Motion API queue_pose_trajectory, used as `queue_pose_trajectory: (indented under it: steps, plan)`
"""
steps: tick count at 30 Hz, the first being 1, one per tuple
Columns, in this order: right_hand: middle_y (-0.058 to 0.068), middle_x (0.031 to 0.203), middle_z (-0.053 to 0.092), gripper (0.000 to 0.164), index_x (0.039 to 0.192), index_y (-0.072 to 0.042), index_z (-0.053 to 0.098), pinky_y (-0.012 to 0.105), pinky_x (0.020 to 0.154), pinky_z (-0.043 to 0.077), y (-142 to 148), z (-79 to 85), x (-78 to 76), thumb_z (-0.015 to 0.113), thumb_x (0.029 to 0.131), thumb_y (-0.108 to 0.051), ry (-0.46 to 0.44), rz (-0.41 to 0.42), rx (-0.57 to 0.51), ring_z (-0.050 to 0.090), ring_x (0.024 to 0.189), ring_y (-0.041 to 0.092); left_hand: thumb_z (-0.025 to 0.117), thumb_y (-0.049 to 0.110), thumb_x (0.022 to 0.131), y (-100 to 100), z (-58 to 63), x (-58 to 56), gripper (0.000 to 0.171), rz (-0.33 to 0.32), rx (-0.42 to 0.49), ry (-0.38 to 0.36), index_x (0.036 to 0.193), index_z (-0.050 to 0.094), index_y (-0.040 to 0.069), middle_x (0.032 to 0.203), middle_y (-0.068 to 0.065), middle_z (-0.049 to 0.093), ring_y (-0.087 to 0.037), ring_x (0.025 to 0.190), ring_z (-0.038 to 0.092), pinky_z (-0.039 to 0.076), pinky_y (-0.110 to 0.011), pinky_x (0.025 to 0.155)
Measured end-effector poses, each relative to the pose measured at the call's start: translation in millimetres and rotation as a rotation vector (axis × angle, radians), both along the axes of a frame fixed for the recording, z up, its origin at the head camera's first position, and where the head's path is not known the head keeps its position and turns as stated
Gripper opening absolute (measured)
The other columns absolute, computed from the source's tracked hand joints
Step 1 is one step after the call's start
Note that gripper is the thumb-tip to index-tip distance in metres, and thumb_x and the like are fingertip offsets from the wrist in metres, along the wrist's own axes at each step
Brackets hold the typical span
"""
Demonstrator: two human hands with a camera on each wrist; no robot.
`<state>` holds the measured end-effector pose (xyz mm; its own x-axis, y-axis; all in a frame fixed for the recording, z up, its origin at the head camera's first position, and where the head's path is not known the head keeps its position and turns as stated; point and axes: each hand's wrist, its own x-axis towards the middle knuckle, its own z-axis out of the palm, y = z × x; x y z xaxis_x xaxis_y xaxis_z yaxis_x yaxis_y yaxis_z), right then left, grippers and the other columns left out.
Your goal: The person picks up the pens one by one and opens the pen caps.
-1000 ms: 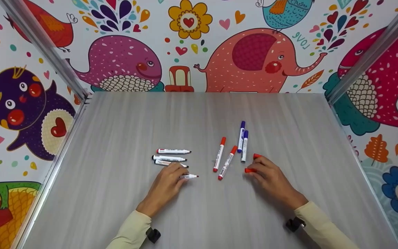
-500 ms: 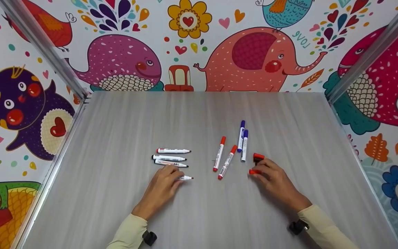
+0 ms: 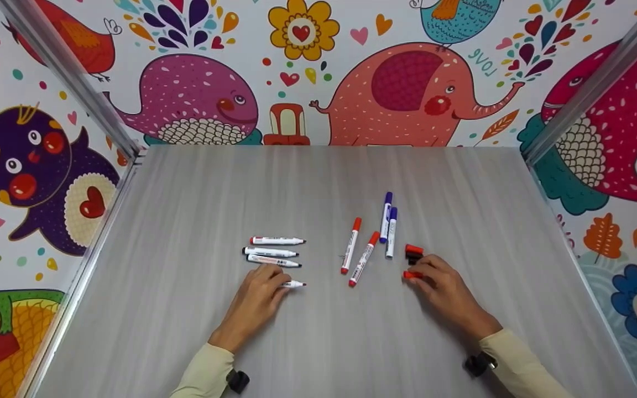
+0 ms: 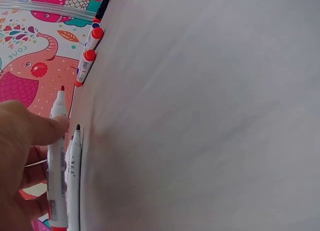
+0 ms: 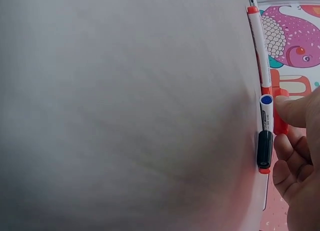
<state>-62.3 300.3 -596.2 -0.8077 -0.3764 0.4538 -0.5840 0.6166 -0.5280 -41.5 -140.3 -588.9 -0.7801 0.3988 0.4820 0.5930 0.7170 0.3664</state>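
My left hand [image 3: 257, 296] holds an uncapped red marker [image 4: 57, 161], its tip pointing right. Just beyond that hand lie three uncapped white markers [image 3: 274, 261] side by side, tips also to the right. A red cap [image 3: 411, 275] is pinched between the thumb and fingers of my right hand [image 3: 451, 293]; in the right wrist view the thumb partly covers it. Beyond those fingers, another red cap [image 3: 413, 249] rests on the table close to a black cap [image 3: 413, 258]. How many black caps lie there I cannot tell.
Two capped red markers [image 3: 364, 258] lie between the hands. Behind them and to the right, two capped blue markers [image 3: 387, 218] lie almost touching. Decorated panels [image 3: 296, 83] with metal posts [image 3: 584, 94] enclose the grey table [image 3: 230, 188] at the back and sides.
My left hand has drawn slightly left and nearer with the red marker. My right hand has moved right with its cap, leaving the other red cap and the black cap in plain sight.
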Motion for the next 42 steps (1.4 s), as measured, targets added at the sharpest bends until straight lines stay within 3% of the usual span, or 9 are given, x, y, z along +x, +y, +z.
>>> queue_pose_trajectory:
  steps: [13,31,42]
  plan:
    - [-0.001,0.109,0.067,0.028,0.108,-0.011,0.084,0.005,0.094,0.043,8,-2.0,-1.1,0.090,0.086,0.006,-0.086,-0.048,0.012,0.065,0.101,0.014,0.091,0.006,0.089,-3,-4.1,-1.4,0.019,0.028,-0.020,-0.017,0.103,0.080,0.011,0.104,-0.002,0.068,-0.019,0.096,0.065,0.053,-0.041,0.081]
    - [-0.002,0.108,0.070,0.026,0.106,-0.011,0.084,0.013,0.082,0.047,13,-7.0,-4.7,0.090,0.086,0.006,-0.097,-0.066,-0.025,0.065,0.095,0.013,0.092,0.004,0.088,-6,-10.2,-1.6,0.019,0.050,-0.044,-0.028,0.102,0.080,0.010,0.103,-0.003,0.067,-0.020,0.098,0.065,0.053,-0.042,0.084]
    - [-0.001,0.108,0.069,0.024,0.106,-0.011,0.083,0.010,0.085,0.046,16,-8.3,-5.3,0.088,0.089,0.006,-0.127,-0.069,-0.020,0.064,0.097,0.012,0.093,0.005,0.087,-8,-13.9,-2.7,0.021,0.054,-0.055,-0.012,0.103,0.079,0.010,0.103,-0.003,0.067,-0.021,0.096,0.065,0.052,-0.042,0.083]
